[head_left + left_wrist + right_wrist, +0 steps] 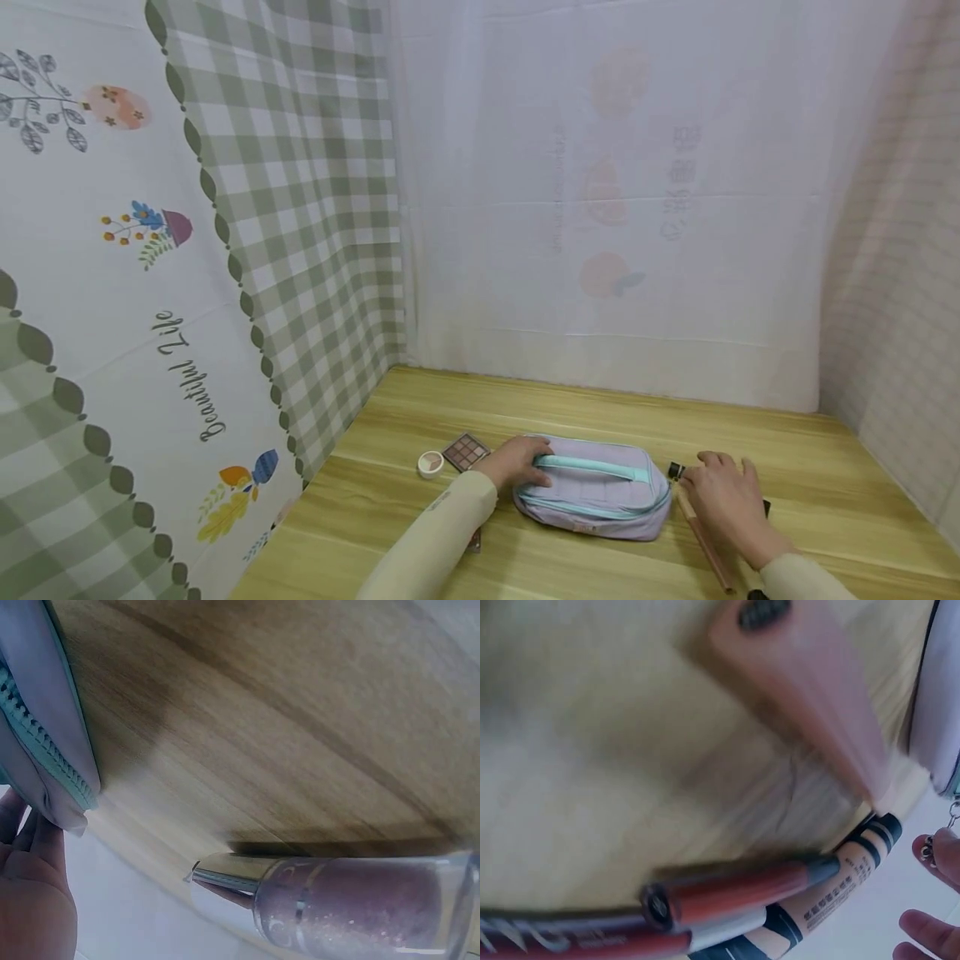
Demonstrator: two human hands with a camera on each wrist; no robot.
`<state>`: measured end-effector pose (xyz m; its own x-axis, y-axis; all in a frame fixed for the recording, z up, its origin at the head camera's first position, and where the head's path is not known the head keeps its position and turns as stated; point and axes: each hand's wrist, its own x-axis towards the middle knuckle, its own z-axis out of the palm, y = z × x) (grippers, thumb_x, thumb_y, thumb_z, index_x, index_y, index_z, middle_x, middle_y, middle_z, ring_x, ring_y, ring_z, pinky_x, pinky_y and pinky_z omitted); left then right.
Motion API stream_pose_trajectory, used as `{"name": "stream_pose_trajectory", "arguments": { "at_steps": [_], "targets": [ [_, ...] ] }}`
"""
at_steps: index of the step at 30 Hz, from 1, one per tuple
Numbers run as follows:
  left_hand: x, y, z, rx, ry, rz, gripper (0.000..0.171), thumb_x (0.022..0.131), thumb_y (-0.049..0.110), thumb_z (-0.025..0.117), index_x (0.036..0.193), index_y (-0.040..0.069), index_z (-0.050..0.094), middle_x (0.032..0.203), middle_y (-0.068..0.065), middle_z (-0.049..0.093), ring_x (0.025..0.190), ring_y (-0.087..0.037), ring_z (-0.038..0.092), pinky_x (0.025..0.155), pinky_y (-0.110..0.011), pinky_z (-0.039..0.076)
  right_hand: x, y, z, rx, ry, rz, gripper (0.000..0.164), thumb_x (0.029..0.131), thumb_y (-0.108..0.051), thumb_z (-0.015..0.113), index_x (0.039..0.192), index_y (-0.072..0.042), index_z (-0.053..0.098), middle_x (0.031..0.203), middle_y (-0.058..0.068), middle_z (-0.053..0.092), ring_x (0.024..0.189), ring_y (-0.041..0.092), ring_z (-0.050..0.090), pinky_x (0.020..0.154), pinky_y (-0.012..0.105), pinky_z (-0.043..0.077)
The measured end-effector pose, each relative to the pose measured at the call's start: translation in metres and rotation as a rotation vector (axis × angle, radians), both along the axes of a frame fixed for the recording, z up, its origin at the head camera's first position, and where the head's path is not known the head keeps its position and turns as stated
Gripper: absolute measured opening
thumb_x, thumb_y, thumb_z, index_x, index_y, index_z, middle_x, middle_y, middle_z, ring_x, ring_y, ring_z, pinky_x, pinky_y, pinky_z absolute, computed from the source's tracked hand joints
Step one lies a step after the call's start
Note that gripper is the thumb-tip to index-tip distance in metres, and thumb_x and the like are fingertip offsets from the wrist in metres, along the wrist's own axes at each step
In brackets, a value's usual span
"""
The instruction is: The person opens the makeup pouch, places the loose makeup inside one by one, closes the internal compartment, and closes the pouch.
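Note:
A lavender pouch [592, 492] with mint zipper trim and a mint handle [588, 467] lies on the wooden table. My left hand [519, 462] grips its left end, the thumb near the handle and the fingers on the fabric. My right hand [723, 500] is off the pouch's right end; in the right wrist view a zipper pull [954, 814] with a small chain runs to its fingertips, which appear to pinch it. Beneath that hand lie a beige-and-black tube [832, 892], a red lip gloss tube [735, 896] and a pink tube [810, 690].
Left of the pouch are an eyeshadow palette [465, 451] and a round white compact [431, 464]. A glittery pink bottle [367, 907] with a silver cap lies near the left wrist. Another small item [474, 542] is mostly hidden by the left sleeve. Cloth curtains [600, 208] stand behind the table.

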<state>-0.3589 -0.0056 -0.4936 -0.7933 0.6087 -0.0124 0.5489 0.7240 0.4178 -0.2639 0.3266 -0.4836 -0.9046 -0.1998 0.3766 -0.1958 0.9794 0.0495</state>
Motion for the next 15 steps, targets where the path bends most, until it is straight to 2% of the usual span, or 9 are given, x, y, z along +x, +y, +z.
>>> {"name": "stream_pose_trajectory", "arguments": {
  "at_steps": [9,15],
  "targets": [
    [0.000,0.000,-0.004,-0.024,0.015,-0.001,0.048,0.085,0.029,0.079,0.129,0.016,0.066,0.148,0.002,0.049,0.134,-0.018,0.046,0.108,-0.028,0.038,-0.028,0.003,0.000,0.126,-0.018,0.018,0.010,0.093,-0.018,0.068,0.089,-0.021,0.077,0.115,0.023,0.063,0.109,0.048,0.055,0.089,0.075,0.031],
    [0.000,0.001,0.000,-0.034,0.031,-0.024,0.047,0.086,0.027,0.079,0.130,0.015,0.065,0.146,0.000,0.051,0.133,-0.018,0.047,0.108,-0.027,0.038,-0.041,0.004,-0.002,0.150,0.021,0.047,0.008,0.091,-0.020,0.071,0.087,-0.019,0.077,0.111,0.021,0.064,0.108,0.045,0.055,0.092,0.074,0.030]
  ]
}}
